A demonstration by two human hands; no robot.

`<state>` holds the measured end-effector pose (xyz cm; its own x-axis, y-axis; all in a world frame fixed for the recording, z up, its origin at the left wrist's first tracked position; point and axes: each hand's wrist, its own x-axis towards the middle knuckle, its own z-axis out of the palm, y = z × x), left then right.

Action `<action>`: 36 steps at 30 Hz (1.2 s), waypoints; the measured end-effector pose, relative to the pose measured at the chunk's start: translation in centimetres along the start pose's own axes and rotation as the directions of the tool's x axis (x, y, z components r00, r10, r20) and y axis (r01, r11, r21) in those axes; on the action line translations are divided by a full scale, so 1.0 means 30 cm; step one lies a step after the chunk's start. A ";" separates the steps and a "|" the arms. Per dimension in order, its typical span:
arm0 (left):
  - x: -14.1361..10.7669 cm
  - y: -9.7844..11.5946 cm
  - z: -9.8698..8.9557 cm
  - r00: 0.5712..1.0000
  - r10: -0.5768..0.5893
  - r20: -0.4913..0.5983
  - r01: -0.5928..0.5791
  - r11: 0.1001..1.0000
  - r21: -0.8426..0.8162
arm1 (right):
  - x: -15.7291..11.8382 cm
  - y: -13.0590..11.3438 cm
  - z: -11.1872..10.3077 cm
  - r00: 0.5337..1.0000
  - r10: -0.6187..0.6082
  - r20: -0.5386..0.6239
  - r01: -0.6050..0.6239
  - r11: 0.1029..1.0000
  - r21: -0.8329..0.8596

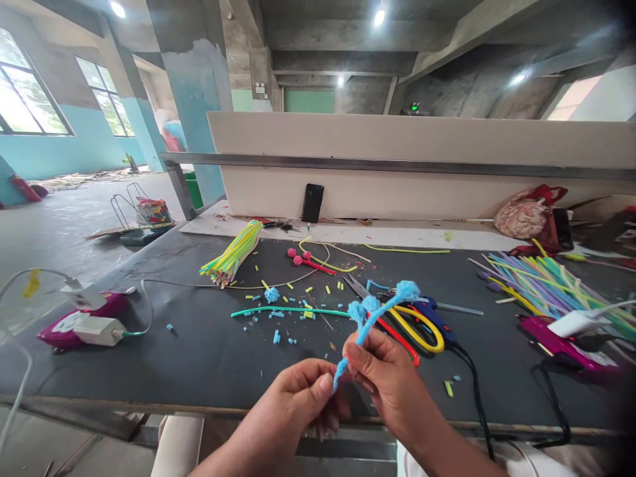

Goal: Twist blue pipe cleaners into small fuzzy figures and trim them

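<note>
Between my two hands, near the table's front edge, is a blue fuzzy pipe-cleaner stem (368,324) with fluffy blue tufts at its upper ends. My left hand (311,396) pinches the lower tip of the stem between thumb and fingers. My right hand (380,371) grips it higher up, just below where it branches. Behind my right hand lie scissors (427,331) with yellow and red handles and a dark blue glue gun (432,317). A loose blue ball (271,295) and a green pipe cleaner (283,309) rest on the table beyond my hands.
Cut yellow and blue bits (277,336) are scattered mid-table. A bundle of yellow-green pipe cleaners (236,252) lies back left, a mixed pile (541,281) at right. Power strips (64,330) with cables sit at both sides. A phone (312,203) leans on the back board.
</note>
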<state>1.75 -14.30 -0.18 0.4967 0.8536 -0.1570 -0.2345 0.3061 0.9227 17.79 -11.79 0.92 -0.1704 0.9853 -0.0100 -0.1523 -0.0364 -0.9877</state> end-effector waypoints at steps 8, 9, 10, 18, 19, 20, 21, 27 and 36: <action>0.033 -0.005 0.001 0.968 0.027 -0.248 0.010 0.989 0.149 | -0.010 -0.004 0.025 0.996 0.058 0.065 -0.059 0.998 0.025; 0.032 0.003 -0.006 0.948 0.111 -0.300 -0.024 0.960 0.278 | -0.011 -0.003 0.027 0.994 0.074 0.080 -0.075 0.997 0.007; 0.029 0.011 -0.013 0.912 0.228 -0.340 -0.073 0.907 0.414 | -0.010 -0.001 0.028 0.993 0.086 0.086 -0.085 0.996 -0.015; -0.007 -0.027 0.012 0.515 0.838 0.183 -0.533 0.145 0.833 | 0.004 0.054 0.044 0.996 0.005 -0.093 -0.011 0.998 -0.068; -0.003 -0.046 0.019 0.493 0.844 0.210 -0.546 0.112 0.830 | 0.000 0.054 0.050 0.995 0.014 -0.095 -0.018 0.999 -0.046; 0.003 -0.062 0.022 0.479 0.848 0.227 -0.547 0.086 0.833 | -0.005 0.050 0.056 0.995 0.035 -0.090 -0.037 0.999 -0.018; 0.009 -0.075 0.022 0.475 0.849 0.233 -0.538 0.071 0.840 | -0.011 0.043 0.061 0.995 0.065 -0.077 -0.064 0.998 0.016; 0.008 -0.032 -0.039 0.576 0.816 0.046 -0.241 0.116 0.963 | -0.028 -0.006 0.054 0.981 0.185 0.063 -0.192 0.973 0.126; -0.038 -0.021 0.002 0.466 0.842 0.273 -0.361 -0.101 0.927 | 0.007 0.046 0.053 0.995 0.033 -0.098 -0.040 0.997 -0.068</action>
<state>1.38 -15.49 -0.58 0.2620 0.5407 0.7994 0.6194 -0.7294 0.2903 16.01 -11.90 -0.19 -0.0788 0.9952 -0.0584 -0.0788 -0.0646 -0.9948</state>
